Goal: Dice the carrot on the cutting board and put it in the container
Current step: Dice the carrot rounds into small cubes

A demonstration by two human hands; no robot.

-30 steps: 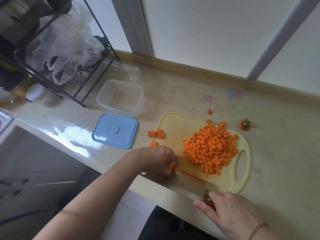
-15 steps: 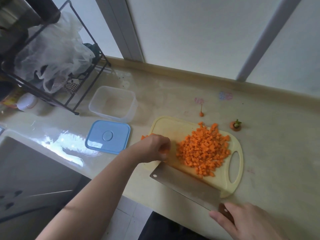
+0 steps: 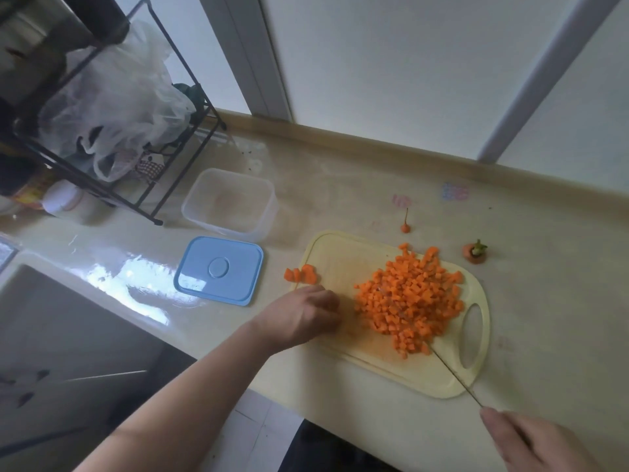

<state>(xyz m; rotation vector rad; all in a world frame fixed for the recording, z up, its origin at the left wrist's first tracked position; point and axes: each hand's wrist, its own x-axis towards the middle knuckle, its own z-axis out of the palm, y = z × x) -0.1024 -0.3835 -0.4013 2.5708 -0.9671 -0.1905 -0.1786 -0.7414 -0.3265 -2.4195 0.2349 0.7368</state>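
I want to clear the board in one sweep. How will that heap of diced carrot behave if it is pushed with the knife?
The diced carrot is a loose heap of small cubes, so it will probably spread rather than slide as one mass. Cubes seem unlikely to roll far, yet the heap reaches close to the cutting board's far edge, so some may spill onto the counter.

A heap of diced carrot [image 3: 410, 298] is seen on the cutting board [image 3: 343, 257]. The left hand [image 3: 303, 313] is rested curled beside it, and a knife [image 3: 452, 374], edge-on, is held by the right hand [image 3: 534, 441]. The open container [image 3: 231, 202] and blue lid [image 3: 219, 270] are placed left on the tabletop [image 3: 340, 185].
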